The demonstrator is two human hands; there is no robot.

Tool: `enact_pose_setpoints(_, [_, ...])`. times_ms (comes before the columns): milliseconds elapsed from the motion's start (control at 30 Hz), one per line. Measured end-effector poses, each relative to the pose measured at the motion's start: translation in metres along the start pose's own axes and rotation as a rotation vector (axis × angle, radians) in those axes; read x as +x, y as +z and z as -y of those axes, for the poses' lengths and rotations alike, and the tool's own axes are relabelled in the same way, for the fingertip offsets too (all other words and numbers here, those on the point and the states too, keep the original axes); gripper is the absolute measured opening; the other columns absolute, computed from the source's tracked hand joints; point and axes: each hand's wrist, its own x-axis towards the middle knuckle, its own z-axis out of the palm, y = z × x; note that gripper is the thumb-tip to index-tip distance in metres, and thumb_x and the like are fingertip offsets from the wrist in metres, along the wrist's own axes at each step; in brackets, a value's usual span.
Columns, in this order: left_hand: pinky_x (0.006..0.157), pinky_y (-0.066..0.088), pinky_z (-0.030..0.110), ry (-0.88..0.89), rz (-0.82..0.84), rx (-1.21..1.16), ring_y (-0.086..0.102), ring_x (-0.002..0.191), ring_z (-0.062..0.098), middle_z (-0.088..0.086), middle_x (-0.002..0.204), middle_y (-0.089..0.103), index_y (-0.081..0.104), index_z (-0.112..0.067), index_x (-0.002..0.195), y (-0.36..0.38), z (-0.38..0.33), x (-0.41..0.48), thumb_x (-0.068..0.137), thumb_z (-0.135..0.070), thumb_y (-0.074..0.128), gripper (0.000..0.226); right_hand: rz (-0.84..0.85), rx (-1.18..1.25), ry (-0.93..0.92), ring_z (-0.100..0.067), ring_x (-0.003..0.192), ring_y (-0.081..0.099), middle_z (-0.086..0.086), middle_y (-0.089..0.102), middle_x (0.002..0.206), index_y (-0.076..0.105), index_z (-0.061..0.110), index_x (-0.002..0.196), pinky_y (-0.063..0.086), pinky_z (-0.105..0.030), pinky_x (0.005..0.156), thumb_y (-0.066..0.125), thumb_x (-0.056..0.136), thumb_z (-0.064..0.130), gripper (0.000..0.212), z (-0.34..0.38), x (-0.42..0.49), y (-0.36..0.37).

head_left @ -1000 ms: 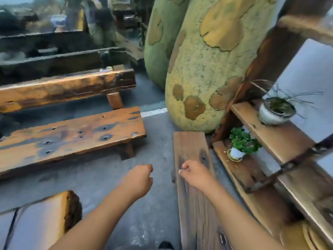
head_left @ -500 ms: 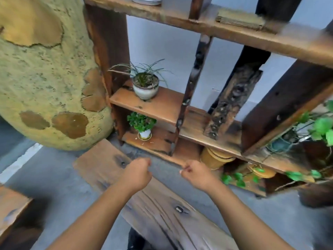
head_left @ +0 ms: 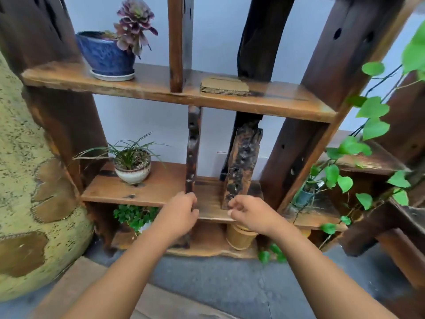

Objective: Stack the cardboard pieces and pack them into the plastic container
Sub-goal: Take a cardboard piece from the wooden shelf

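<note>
We find the cardboard pieces [head_left: 225, 86] lying flat in a low, squared stack on the upper shelf [head_left: 287, 104]. They sit close to its front edge, just right of the thin upright post [head_left: 176, 42]. The sheets are tan and corrugated, with their edges roughly aligned.

Both hands are held in front of the middle shelf [head_left: 147, 192], well below the stack and touching none of it. The left hand [head_left: 178, 215] is curled into a fist before the foot of a knotted post. We cannot tell whether it touches the wood. The right hand [head_left: 250, 212] is curled narrow, thumb near the fingertips, and holds nothing that we can see.

The shelving is dark, weathered timber with worn, glossy boards.

- A glazed blue pot [head_left: 105, 55] with a purple rosette succulent [head_left: 134, 24] stands toward the left end of the upper shelf.
- A round white bowl [head_left: 133, 172] of thin grass-like leaves sits on the middle shelf.
- A pale cylindrical cup [head_left: 240, 237] stands on the lowest board.
- A vine [head_left: 372, 111] with heart-shaped green leaves hangs at the right.
- A rough, yellow-green rounded form [head_left: 23, 180] fills the left.
</note>
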Motion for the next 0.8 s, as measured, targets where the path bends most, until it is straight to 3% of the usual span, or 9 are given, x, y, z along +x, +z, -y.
enact_pose_setpoints(233, [0.09,0.048,0.036,0.136,-0.073,0.2,0.06,0.112,0.029,0.007,0.12,0.061,0.06,-0.016,0.122,-0.069,-0.075,0.065,0.09,-0.029,0.057,0.035,-0.202,-0.1,-0.073,-0.019,0.092,0.064,-0.001,0.07,0.1,0.062,0.02,0.112,0.054,-0.039,0.084,0.057,0.09,0.039,0.029,-0.004,0.028,-0.106])
enact_pose_setpoints(367, [0.083,0.045,0.031,0.096,-0.035,0.21,0.06,0.113,0.027,0.008,0.125,0.064,0.059,-0.014,0.125,-0.106,-0.105,0.099,0.091,-0.029,0.059,0.038,-0.192,-0.274,-0.128,-0.026,0.108,0.061,-0.005,0.065,0.117,0.059,0.016,0.121,0.044,-0.03,0.078,0.057,0.09,0.035,0.036,0.017,0.063,-0.132])
enact_pose_setpoints(433, [0.078,0.043,0.03,0.109,-0.067,0.241,0.061,0.11,0.027,0.008,0.122,0.065,0.06,-0.012,0.123,-0.12,-0.114,0.114,0.091,-0.028,0.059,0.036,-0.239,-0.227,-0.128,-0.025,0.11,0.061,-0.006,0.065,0.122,0.058,0.013,0.128,0.045,-0.03,0.082,0.06,0.089,0.034,0.044,0.031,0.077,-0.153])
enact_pose_setpoints(600, [0.068,0.045,0.029,0.109,-0.154,0.145,0.062,0.082,0.02,0.005,0.09,0.067,0.065,-0.015,0.092,-0.166,-0.13,0.15,0.089,-0.033,0.061,0.019,-0.378,-0.158,-0.129,-0.021,0.094,0.061,-0.003,0.064,0.105,0.063,0.016,0.112,0.054,-0.038,0.084,0.062,0.084,0.037,0.034,0.064,0.113,-0.217])
enact_pose_setpoints(700, [0.058,0.042,0.025,0.111,-0.228,0.077,0.06,0.078,0.016,0.004,0.089,0.067,0.065,-0.017,0.093,-0.189,-0.132,0.175,0.09,-0.034,0.061,0.018,-0.351,-0.126,-0.079,-0.02,0.089,0.06,-0.004,0.063,0.106,0.06,0.015,0.11,0.055,-0.038,0.08,0.063,0.084,0.036,0.033,0.077,0.137,-0.245])
enact_pose_setpoints(800, [0.075,0.053,0.033,0.061,-0.285,0.064,0.062,0.088,0.02,0.007,0.102,0.067,0.062,-0.012,0.109,-0.203,-0.134,0.204,0.09,-0.031,0.059,0.027,-0.313,-0.118,-0.018,-0.017,0.08,0.057,-0.005,0.061,0.104,0.056,0.013,0.113,0.048,-0.03,0.061,0.063,0.087,0.036,0.036,0.087,0.166,-0.257])
